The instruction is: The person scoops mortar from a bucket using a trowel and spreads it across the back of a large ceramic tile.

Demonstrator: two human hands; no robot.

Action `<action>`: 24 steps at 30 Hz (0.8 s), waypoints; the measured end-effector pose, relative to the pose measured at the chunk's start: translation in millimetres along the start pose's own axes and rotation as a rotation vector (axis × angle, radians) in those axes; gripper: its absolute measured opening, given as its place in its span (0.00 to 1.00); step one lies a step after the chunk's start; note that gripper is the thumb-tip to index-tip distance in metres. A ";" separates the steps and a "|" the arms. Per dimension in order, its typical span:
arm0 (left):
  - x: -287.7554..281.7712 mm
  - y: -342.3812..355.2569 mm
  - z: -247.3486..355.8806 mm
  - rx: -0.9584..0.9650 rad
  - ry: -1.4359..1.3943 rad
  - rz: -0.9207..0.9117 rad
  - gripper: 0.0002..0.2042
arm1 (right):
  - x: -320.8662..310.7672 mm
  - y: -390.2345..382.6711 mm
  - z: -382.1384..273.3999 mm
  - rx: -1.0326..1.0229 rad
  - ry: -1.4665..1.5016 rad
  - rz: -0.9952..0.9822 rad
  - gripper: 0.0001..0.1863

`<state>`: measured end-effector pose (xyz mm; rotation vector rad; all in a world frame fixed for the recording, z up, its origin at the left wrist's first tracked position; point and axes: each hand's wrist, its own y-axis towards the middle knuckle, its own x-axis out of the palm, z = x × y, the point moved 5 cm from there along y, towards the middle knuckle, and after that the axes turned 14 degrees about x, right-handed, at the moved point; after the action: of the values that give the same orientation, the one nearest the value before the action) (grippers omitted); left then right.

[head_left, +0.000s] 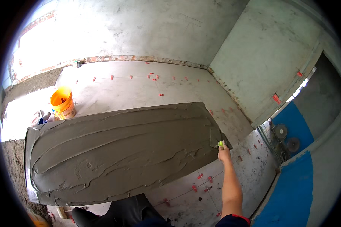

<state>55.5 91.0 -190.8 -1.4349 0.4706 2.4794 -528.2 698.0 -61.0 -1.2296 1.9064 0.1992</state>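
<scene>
My right hand reaches out to the far right end of a large slab and is closed around the yellow-green handle of a trowel. The trowel's blade is smeared with grey mortar and hard to tell from the layer under it. It lies against the mortar near the slab's right edge. Wet grey mortar covers nearly the whole slab, with long curved ridges running along it. At the left end a pale strip of the slab's edge shows. My left hand is out of view.
Large pale floor tiles with red levelling clips lie beyond and to the right. An orange bucket stands at the far left beside rough sand. Two round fans are at the right, near blue-painted wall patches.
</scene>
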 end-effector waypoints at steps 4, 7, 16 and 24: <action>-6.7 -0.8 20.4 0.015 0.016 0.043 0.28 | 23.2 -57.4 -23.3 0.134 0.351 -0.252 0.27; 16.6 -2.3 12.0 -0.038 -0.187 -0.043 0.25 | 81.5 -136.1 -42.4 -0.107 0.166 -0.406 0.29; -20.2 10.0 -3.2 0.130 -0.286 0.203 0.17 | 214.5 -446.7 -89.6 -0.320 0.074 -0.940 0.27; -31.1 -31.7 -9.9 0.080 -0.287 0.352 0.16 | 400.4 -632.3 -138.5 -0.846 -0.140 -1.138 0.29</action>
<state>90.0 114.9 -173.3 -1.0127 0.8092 2.8391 -159.6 32.2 -75.7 -2.5633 0.7242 0.4658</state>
